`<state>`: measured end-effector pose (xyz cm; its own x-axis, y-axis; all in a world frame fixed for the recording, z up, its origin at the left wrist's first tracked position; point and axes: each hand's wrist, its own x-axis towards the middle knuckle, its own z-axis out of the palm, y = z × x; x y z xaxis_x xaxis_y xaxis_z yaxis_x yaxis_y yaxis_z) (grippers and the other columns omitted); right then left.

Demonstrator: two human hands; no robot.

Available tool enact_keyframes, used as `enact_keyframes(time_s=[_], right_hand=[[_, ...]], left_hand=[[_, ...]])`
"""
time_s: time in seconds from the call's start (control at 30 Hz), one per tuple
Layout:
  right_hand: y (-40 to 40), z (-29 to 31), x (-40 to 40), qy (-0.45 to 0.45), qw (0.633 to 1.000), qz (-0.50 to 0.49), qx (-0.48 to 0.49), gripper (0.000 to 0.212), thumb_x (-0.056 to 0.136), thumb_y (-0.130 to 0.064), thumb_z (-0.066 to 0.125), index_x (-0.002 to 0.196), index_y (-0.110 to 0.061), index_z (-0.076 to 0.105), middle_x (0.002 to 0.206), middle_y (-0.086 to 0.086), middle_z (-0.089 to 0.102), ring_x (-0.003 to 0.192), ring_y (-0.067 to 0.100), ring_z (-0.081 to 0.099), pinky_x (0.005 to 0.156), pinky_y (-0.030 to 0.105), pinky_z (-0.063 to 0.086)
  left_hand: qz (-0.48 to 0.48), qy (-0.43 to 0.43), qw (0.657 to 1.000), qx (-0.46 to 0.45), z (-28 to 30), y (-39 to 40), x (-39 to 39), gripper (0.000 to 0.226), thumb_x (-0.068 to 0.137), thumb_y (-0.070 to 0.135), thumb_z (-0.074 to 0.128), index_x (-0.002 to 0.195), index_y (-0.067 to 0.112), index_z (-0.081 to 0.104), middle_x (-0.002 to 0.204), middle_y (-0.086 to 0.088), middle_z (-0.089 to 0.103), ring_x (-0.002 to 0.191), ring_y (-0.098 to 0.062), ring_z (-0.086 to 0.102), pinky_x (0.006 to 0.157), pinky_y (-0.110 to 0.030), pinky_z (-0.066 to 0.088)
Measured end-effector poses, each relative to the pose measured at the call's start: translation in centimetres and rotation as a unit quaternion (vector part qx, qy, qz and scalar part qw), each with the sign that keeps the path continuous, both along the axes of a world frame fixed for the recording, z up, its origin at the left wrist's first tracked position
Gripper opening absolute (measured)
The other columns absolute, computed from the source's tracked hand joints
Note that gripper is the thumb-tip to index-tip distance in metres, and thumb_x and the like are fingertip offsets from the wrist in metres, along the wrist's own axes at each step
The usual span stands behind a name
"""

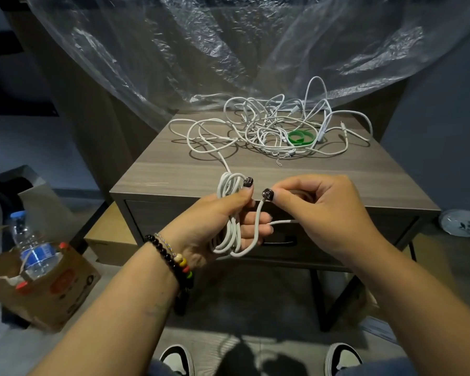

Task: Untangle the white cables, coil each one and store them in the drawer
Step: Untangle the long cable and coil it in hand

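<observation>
Both hands pinched one half-coiled cable [229, 213], left hand [223, 223] and right hand [320, 210], while the tangle [269, 128] waited and the drawer [337, 234] was closed.

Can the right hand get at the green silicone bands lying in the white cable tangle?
Probably not yet: the right hand pinches the white cable being coiled, and loops of the tangle lie around the green bands.

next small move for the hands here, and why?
Probably wind another loop: the left hand holds a partial coil, the right hand pinches the same cable, and its tail still runs into the tangle on the table. The drawer looks closed.
</observation>
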<state>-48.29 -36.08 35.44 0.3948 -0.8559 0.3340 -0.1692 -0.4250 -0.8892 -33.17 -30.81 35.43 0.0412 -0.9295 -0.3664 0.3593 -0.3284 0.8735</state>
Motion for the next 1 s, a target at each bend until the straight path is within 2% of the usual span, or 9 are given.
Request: enact_keyframes(time_s=[0.2, 0.3, 0.5, 0.57, 0.63, 0.7, 0.77, 0.83, 1.0], right_hand=[[0.0, 0.2, -0.2, -0.017, 0.999, -0.019, -0.019, 0.016, 0.079, -0.008, 0.074, 0.073, -0.023, 0.073, 0.068, 0.004, 0.071, 0.06, 0.003, 0.058, 0.059, 0.014, 0.047], [-0.1, 0.1, -0.1, -0.02, 0.999, -0.025, -0.03, 0.015, 0.079, -0.009, 0.074, 0.073, -0.023, 0.073, 0.071, 0.01, 0.071, 0.061, 0.014, 0.062, 0.061, 0.022, 0.051], [-0.4, -0.3, 0.0, 0.011, 0.999, -0.022, -0.044, 0.01, 0.078, -0.013, 0.074, 0.077, -0.023, 0.075, 0.071, -0.005, 0.072, 0.069, 0.01, 0.067, 0.063, 0.017, 0.053], [-0.4, -0.2, 0.0, -0.003, 0.999, -0.02, -0.039, 0.008, 0.076, -0.013, 0.075, 0.075, -0.021, 0.075, 0.07, 0.0, 0.072, 0.067, 0.016, 0.066, 0.061, 0.018, 0.052], [-0.3, 0.0, -0.2, -0.01, 0.999, -0.015, -0.035, 0.003, 0.074, -0.013, 0.076, 0.074, -0.016, 0.075, 0.071, 0.012, 0.071, 0.068, 0.027, 0.063, 0.061, 0.028, 0.052], [-0.4, 0.2, -0.5, -0.01, 0.999, -0.01, -0.034, 0.002, 0.073, -0.015, 0.076, 0.074, -0.015, 0.075, 0.072, 0.02, 0.069, 0.063, 0.029, 0.059, 0.059, 0.03, 0.05], [-0.7, 0.3, -0.8, -0.009, 0.999, -0.012, -0.036, 0.004, 0.073, -0.014, 0.078, 0.075, -0.014, 0.075, 0.069, 0.016, 0.069, 0.059, 0.016, 0.058, 0.056, 0.02, 0.047], [-1.0, 0.2, -0.9, -0.003, 0.999, -0.02, -0.039, 0.005, 0.073, -0.013, 0.079, 0.075, -0.014, 0.075, 0.066, 0.009, 0.069, 0.058, 0.006, 0.057, 0.056, 0.013, 0.046], [-1.2, -0.3, -0.8, 0.006, 0.998, -0.033, -0.044, 0.006, 0.074, -0.013, 0.079, 0.073, -0.018, 0.075, 0.068, 0.001, 0.071, 0.066, 0.015, 0.066, 0.061, 0.022, 0.053]], left_hand=[[-0.037, 0.032, 0.999, 0.004, 0.0, 0.3, -0.3, 0.027, 0.093, 0.034, 0.051, 0.088, 0.008, 0.057, 0.062, -0.009, 0.065, 0.048, -0.015, 0.064, 0.04, -0.021, 0.048], [-0.055, 0.061, 0.997, -0.007, -0.1, 0.3, -0.4, 0.024, 0.085, 0.034, 0.056, 0.085, 0.01, 0.053, 0.057, -0.005, 0.058, 0.042, -0.012, 0.057, 0.04, -0.018, 0.045], [-0.108, 0.053, 0.992, -0.034, -0.5, 0.3, -0.4, 0.028, 0.078, 0.041, 0.068, 0.081, 0.016, 0.054, 0.054, 0.004, 0.042, 0.04, -0.005, 0.043, 0.047, -0.02, 0.047], [-0.115, 0.037, 0.992, -0.048, -0.7, 0.2, -0.3, 0.021, 0.075, 0.031, 0.069, 0.08, 0.016, 0.055, 0.054, 0.004, 0.043, 0.041, -0.004, 0.042, 0.047, -0.02, 0.046], [-0.124, 0.034, 0.99, -0.059, -0.7, 0.3, -0.2, 0.014, 0.077, 0.022, 0.067, 0.084, 0.016, 0.056, 0.053, 0.004, 0.043, 0.041, -0.004, 0.042, 0.047, -0.02, 0.046], [-0.129, 0.04, 0.989, -0.059, -0.4, 0.3, -0.2, 0.012, 0.081, 0.013, 0.067, 0.086, 0.012, 0.057, 0.054, 0.001, 0.047, 0.043, -0.007, 0.05, 0.049, -0.021, 0.05], [-0.133, 0.019, 0.989, -0.055, -0.3, 0.3, -0.3, 0.005, 0.083, 0.01, 0.059, 0.082, 0.005, 0.059, 0.06, -0.005, 0.06, 0.052, -0.013, 0.063, 0.052, -0.024, 0.056], [-0.128, -0.018, 0.99, -0.053, -0.5, 0.2, -0.5, 0.011, 0.091, 0.005, 0.052, 0.082, 0.003, 0.058, 0.063, -0.008, 0.064, 0.056, -0.017, 0.066, 0.056, -0.027, 0.057], [-0.08, -0.103, 0.99, -0.057, -1.0, -0.3, -0.5, 0.006, 0.093, 0.007, 0.054, 0.088, 0.006, 0.052, 0.047, 0.0, 0.044, 0.036, -0.009, 0.043, 0.045, -0.023, 0.049]])
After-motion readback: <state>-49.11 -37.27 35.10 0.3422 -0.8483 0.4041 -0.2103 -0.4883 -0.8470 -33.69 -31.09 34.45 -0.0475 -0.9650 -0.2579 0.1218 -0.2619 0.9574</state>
